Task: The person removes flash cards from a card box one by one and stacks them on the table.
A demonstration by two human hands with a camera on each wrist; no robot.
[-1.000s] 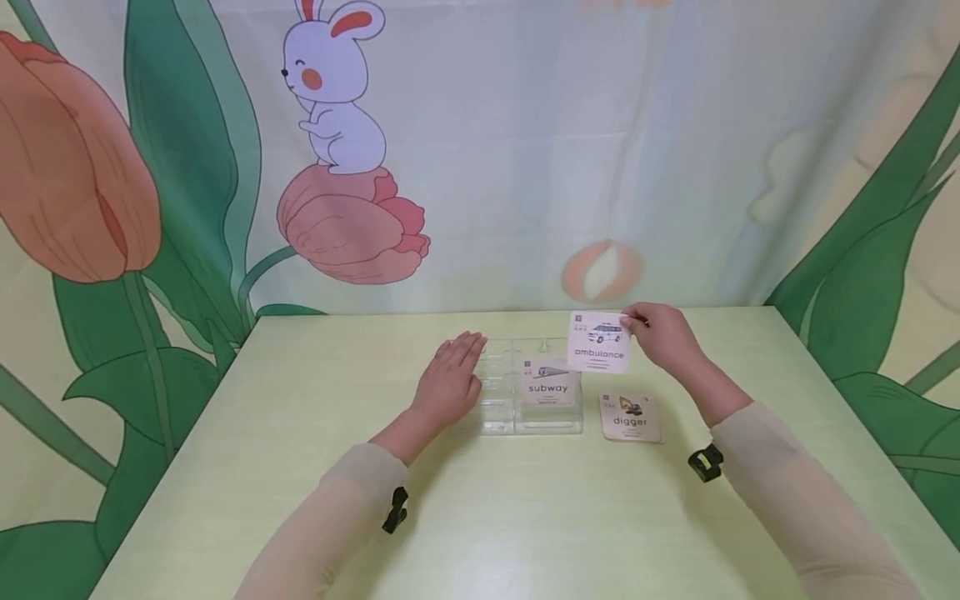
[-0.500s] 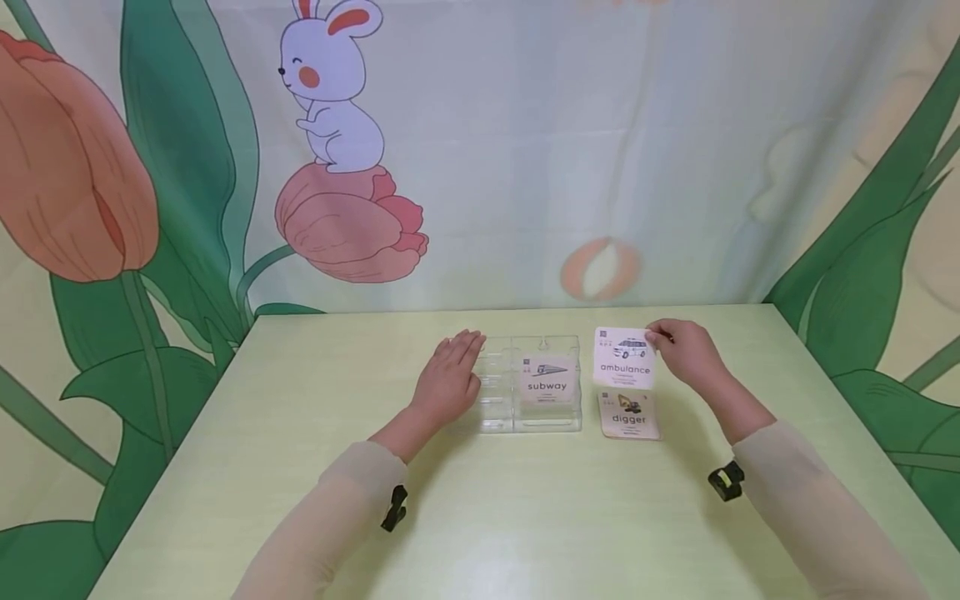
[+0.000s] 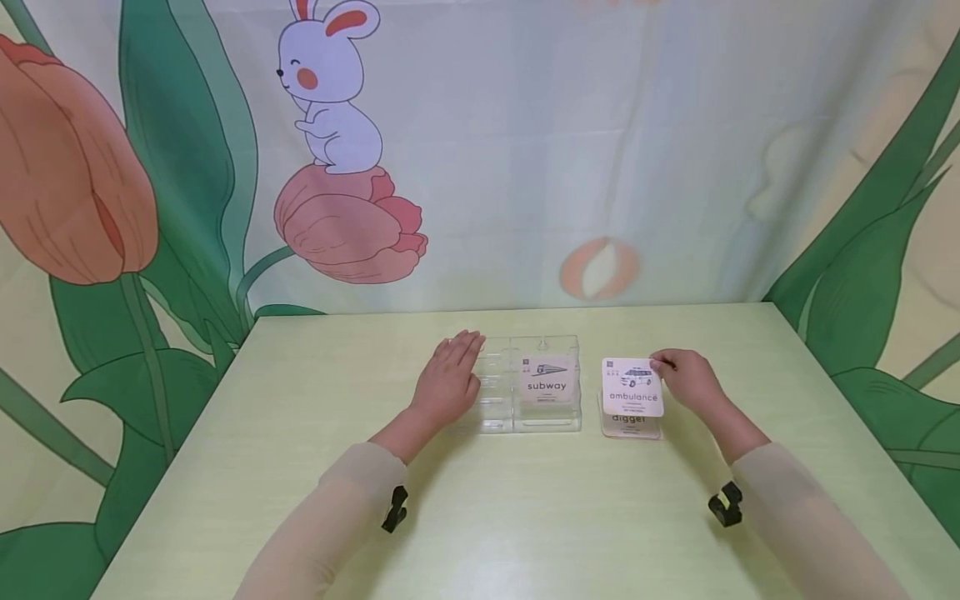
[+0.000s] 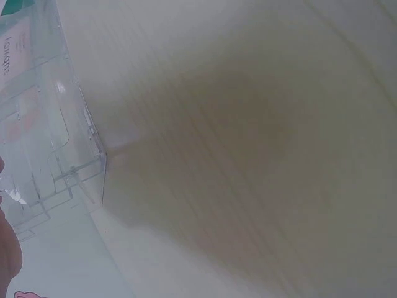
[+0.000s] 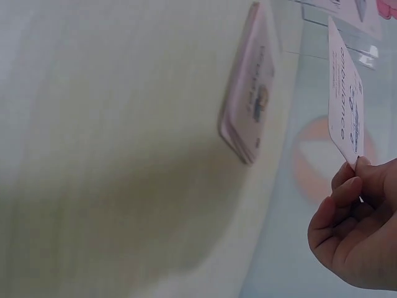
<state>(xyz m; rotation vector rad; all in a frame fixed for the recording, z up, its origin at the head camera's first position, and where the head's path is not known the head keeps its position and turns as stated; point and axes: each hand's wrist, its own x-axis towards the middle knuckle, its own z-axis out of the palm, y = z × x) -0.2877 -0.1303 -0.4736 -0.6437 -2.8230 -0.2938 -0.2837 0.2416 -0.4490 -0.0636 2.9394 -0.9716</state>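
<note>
My right hand (image 3: 688,379) pinches the ambulance card (image 3: 633,387) by its right edge. In the right wrist view that ambulance card (image 5: 345,93) is held above a small stack of cards (image 5: 251,93). The top card of the stack, the digger card (image 3: 630,428), is partly covered in the head view. My left hand (image 3: 447,379) rests with straight fingers on the left part of a clear plastic holder (image 3: 546,423). A subway card (image 3: 549,380) stands in the holder's right half. The left wrist view catches the holder's edge (image 4: 90,133) and a bit of the left hand (image 4: 7,248).
The pale wooden table (image 3: 480,525) reaches back to a printed curtain (image 3: 495,167) with a rabbit and tulips. A black wrist strap (image 3: 395,508) hangs at the left sleeve, another black strap (image 3: 725,503) at the right.
My right hand has brought the ambulance card from beside the holder's upper right corner rightward, then down over the digger card. The left hand stays where it was on the holder.
</note>
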